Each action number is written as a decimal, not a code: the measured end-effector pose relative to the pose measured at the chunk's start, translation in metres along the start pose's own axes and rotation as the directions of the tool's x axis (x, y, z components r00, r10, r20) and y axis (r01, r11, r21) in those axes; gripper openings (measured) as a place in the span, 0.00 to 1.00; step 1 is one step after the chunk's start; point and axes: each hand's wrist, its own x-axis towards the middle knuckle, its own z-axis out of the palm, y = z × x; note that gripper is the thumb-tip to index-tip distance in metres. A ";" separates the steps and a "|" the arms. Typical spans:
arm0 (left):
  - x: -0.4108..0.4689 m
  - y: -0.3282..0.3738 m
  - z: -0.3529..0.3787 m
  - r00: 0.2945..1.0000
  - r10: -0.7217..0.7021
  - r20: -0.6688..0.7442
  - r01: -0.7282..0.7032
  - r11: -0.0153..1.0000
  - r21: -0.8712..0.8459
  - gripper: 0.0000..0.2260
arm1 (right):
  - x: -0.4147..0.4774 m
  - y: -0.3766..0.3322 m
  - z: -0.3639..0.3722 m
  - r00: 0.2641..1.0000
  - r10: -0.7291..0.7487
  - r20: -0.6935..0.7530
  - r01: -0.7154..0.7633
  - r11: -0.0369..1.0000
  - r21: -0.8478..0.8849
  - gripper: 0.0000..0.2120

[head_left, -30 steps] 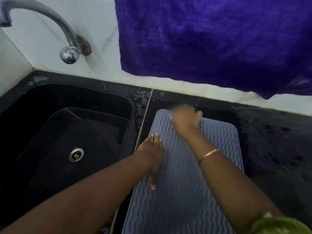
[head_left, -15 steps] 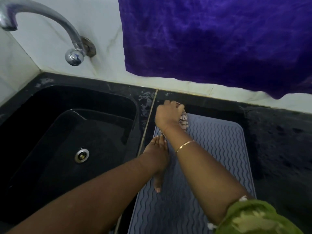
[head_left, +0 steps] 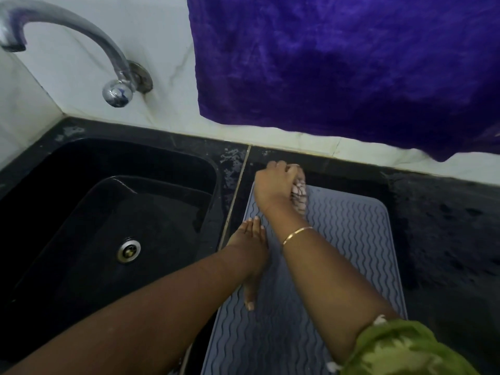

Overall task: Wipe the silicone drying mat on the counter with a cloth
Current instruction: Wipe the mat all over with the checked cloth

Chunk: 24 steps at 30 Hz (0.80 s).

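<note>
We see the grey mat (head_left: 346, 239) with its wavy ridges lying flat on the black table (head_left: 446, 239), filling the lower middle of the frame and running from near the back wall down to the bottom edge, just right of the seam (head_left: 235, 196) that borders the sink (head_left: 108, 239). At the mat's upper left corner the right hand (head_left: 273, 185) presses a pale patterned cloth (head_left: 299, 196) onto the ridges; its grip is curled tight around the bunched cloth, with only a wad of fabric showing below the fingers. A thin gold bangle (head_left: 296, 234) sits on that wrist, and a green printed sleeve (head_left: 400, 350) shows at the lower right. The left hand (head_left: 250, 255) lies on the mat's left edge below the right hand, palm down, its grip spread flat with fingers straight and close together, thumb pointing toward the bottom of the frame, holding nothing. The two forearms cross close together near the middle of the frame. To the left, the black sink has a metal drain (head_left: 129, 250). A chrome tap (head_left: 81, 39) curves out of the white wall at upper left. A purple towel (head_left: 351, 71) hangs across the upper right, its lower edge above the table's back rim
</note>
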 end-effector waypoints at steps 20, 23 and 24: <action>-0.003 0.006 -0.006 0.998 -0.052 0.047 0.047 0.995 0.087 0.62 | -0.008 0.035 0.020 0.982 -0.173 -0.072 0.183 0.969 0.165 0.21; -0.004 0.004 -0.006 0.997 -0.051 0.066 0.048 0.998 0.047 0.66 | -0.018 0.064 0.015 1.000 0.019 0.009 -0.019 0.996 0.087 0.19; -0.003 0.003 -0.005 0.997 -0.052 0.063 0.049 0.998 0.039 0.66 | -0.022 0.077 0.015 0.994 0.102 0.045 -0.105 0.992 0.072 0.19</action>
